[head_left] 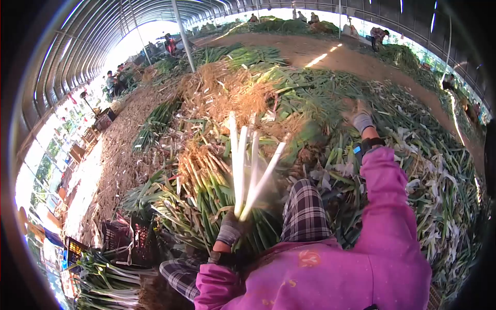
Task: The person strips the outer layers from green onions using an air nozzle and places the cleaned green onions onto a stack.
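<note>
My gloved left hand is closed around several peeled green onions, near the base of their white stalks. The stalks stand up and fan apart above the fist. Beside that hand, unpeeled green onions lie in a heap with brown roots showing. My gloved right hand reaches out to the far right over loose green leaves. Motion smears its fingers, so I cannot make out whether anything is in them.
Tangled roots and leaf scraps cover the ground ahead. Dark plastic crates stand at the lower left, close to a bundle of trimmed green onions. A metal pole rises behind the heap. Other people work farther back.
</note>
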`<act>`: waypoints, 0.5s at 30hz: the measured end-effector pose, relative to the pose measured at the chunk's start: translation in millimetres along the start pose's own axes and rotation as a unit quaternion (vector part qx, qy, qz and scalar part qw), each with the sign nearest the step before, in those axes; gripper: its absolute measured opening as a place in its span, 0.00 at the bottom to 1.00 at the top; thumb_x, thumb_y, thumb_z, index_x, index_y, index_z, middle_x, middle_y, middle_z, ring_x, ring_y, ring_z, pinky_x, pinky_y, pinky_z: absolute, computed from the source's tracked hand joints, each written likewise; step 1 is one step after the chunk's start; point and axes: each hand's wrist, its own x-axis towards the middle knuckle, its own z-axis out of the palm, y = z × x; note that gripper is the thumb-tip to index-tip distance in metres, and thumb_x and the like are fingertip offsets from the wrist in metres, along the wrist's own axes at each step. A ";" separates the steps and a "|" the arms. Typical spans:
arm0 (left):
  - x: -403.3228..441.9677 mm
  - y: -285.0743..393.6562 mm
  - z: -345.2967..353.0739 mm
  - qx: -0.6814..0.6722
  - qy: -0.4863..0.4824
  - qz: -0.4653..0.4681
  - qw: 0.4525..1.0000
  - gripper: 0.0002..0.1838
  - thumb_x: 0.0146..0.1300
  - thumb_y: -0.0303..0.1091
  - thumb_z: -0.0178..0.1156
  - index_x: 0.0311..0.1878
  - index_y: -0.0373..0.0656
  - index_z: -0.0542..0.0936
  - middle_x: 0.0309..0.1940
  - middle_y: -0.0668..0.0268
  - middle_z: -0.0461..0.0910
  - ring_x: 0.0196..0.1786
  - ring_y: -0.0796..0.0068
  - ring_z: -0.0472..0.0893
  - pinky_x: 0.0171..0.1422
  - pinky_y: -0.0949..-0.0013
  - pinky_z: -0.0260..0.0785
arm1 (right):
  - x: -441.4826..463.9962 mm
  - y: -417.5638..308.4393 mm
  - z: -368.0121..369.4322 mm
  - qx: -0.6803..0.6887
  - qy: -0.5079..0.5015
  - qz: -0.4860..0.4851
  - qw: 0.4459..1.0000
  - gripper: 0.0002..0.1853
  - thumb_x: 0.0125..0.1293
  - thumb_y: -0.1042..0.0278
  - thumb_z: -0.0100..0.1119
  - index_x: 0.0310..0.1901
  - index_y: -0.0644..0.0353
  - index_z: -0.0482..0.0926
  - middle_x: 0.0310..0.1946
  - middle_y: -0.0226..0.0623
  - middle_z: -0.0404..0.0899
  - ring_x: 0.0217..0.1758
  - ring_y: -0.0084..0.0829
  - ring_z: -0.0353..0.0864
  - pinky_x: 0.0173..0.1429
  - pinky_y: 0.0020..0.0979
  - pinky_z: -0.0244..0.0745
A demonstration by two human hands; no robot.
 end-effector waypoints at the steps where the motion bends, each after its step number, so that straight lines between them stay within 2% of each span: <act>1: -1.9 -4.4 3.4 0.206 -0.012 0.091 0.974 0.15 0.61 0.39 0.47 0.46 0.42 0.73 0.36 0.63 0.78 0.34 0.66 0.78 0.36 0.65 0.73 | -17.4 -29.5 -2.3 0.029 -0.022 -0.088 0.995 0.35 0.48 0.44 0.62 0.57 0.53 0.70 0.56 0.53 0.68 0.57 0.45 0.68 0.61 0.39 0.63; 2: -5.6 -9.8 3.9 0.405 -0.030 0.174 0.897 0.16 0.63 0.42 0.44 0.45 0.42 0.74 0.36 0.63 0.78 0.33 0.65 0.78 0.35 0.64 0.73 | -38.7 -58.7 1.7 0.047 -0.060 -0.177 0.981 0.38 0.46 0.42 0.64 0.58 0.53 0.70 0.57 0.54 0.67 0.59 0.47 0.67 0.62 0.40 0.62; 3: 0.2 -15.4 0.8 0.330 -0.039 0.129 0.934 0.16 0.62 0.42 0.44 0.45 0.43 0.74 0.35 0.64 0.78 0.32 0.66 0.77 0.32 0.64 0.72 | -59.3 -84.9 19.2 0.044 -0.090 -0.259 0.961 0.40 0.45 0.39 0.65 0.58 0.52 0.70 0.57 0.55 0.66 0.60 0.49 0.66 0.63 0.40 0.62; 4: 6.0 -21.0 -2.3 0.249 -0.040 0.084 0.964 0.16 0.61 0.42 0.44 0.44 0.44 0.74 0.33 0.64 0.77 0.31 0.67 0.76 0.29 0.64 0.71 | -71.7 -88.9 56.0 0.006 0.006 -0.363 0.932 0.38 0.45 0.38 0.64 0.56 0.50 0.73 0.61 0.53 0.62 0.64 0.49 0.61 0.66 0.41 0.58; 5: 11.6 -26.5 -5.2 0.169 -0.034 0.040 0.984 0.16 0.60 0.42 0.45 0.44 0.44 0.74 0.32 0.65 0.77 0.30 0.68 0.76 0.26 0.64 0.69 | -94.8 -111.3 56.2 0.007 -0.129 -0.361 0.924 0.33 0.46 0.39 0.64 0.53 0.48 0.76 0.64 0.50 0.58 0.67 0.50 0.55 0.67 0.43 0.55; 7: 2.3 -24.2 -0.3 0.201 -0.022 0.040 0.979 0.17 0.59 0.43 0.45 0.45 0.45 0.75 0.33 0.64 0.77 0.32 0.67 0.76 0.29 0.65 0.70 | -84.1 -97.7 105.8 -0.152 -0.058 -0.381 0.910 0.25 0.47 0.40 0.59 0.44 0.47 0.80 0.52 0.43 0.71 0.57 0.45 0.66 0.60 0.40 0.63; 8: -0.8 -24.0 0.7 0.174 -0.017 0.025 0.984 0.17 0.58 0.42 0.47 0.46 0.44 0.74 0.34 0.64 0.77 0.35 0.67 0.76 0.33 0.64 0.70 | -79.3 -91.0 130.3 -0.228 -0.022 -0.385 0.894 0.22 0.47 0.41 0.57 0.39 0.47 0.82 0.46 0.39 0.78 0.53 0.43 0.72 0.56 0.38 0.67; 10: -4.0 -22.1 -2.4 0.106 -0.008 0.010 0.994 0.18 0.57 0.40 0.52 0.48 0.43 0.73 0.37 0.64 0.78 0.40 0.68 0.76 0.42 0.62 0.71 | -72.7 -85.2 99.1 -0.304 -0.066 -0.231 0.922 0.19 0.46 0.44 0.57 0.34 0.46 0.83 0.39 0.35 0.81 0.44 0.40 0.77 0.48 0.39 0.71; 11: -4.7 -22.4 -5.6 0.079 -0.005 0.013 0.997 0.19 0.56 0.39 0.54 0.50 0.42 0.73 0.38 0.64 0.78 0.43 0.68 0.76 0.46 0.61 0.71 | -56.9 -61.7 87.7 -0.305 -0.032 -0.189 0.933 0.19 0.47 0.45 0.57 0.34 0.49 0.83 0.37 0.36 0.81 0.40 0.40 0.78 0.44 0.39 0.72; 12: -4.2 -28.0 -19.6 0.168 -0.004 0.058 0.984 0.19 0.53 0.33 0.56 0.50 0.42 0.72 0.38 0.65 0.77 0.40 0.70 0.76 0.43 0.64 0.72 | -41.9 -32.2 67.3 -0.309 0.001 -0.147 0.939 0.19 0.48 0.46 0.57 0.34 0.51 0.82 0.36 0.38 0.81 0.36 0.40 0.79 0.40 0.40 0.72; 13: -3.6 -33.5 -33.2 0.256 0.006 0.103 0.961 0.21 0.49 0.27 0.58 0.50 0.41 0.71 0.37 0.66 0.77 0.38 0.72 0.75 0.39 0.67 0.72 | -27.9 -0.8 40.7 -0.288 -0.008 -0.071 0.955 0.21 0.51 0.47 0.56 0.35 0.57 0.81 0.35 0.41 0.81 0.38 0.44 0.79 0.42 0.40 0.73; 14: 5.0 -36.5 -55.7 0.423 0.021 0.150 0.894 0.25 0.44 0.18 0.58 0.50 0.42 0.69 0.36 0.69 0.75 0.33 0.74 0.74 0.33 0.72 0.72 | -19.1 23.7 20.4 -0.178 -0.010 0.029 0.983 0.21 0.52 0.47 0.57 0.37 0.58 0.81 0.35 0.44 0.81 0.38 0.45 0.79 0.43 0.39 0.73; 15: 12.0 -30.7 -67.9 0.322 0.051 0.092 0.941 0.26 0.42 0.18 0.59 0.49 0.41 0.69 0.35 0.68 0.75 0.33 0.75 0.74 0.32 0.72 0.72 | -11.4 43.5 8.7 -0.132 0.005 0.084 0.988 0.21 0.53 0.48 0.57 0.39 0.58 0.80 0.36 0.46 0.81 0.39 0.45 0.79 0.43 0.38 0.73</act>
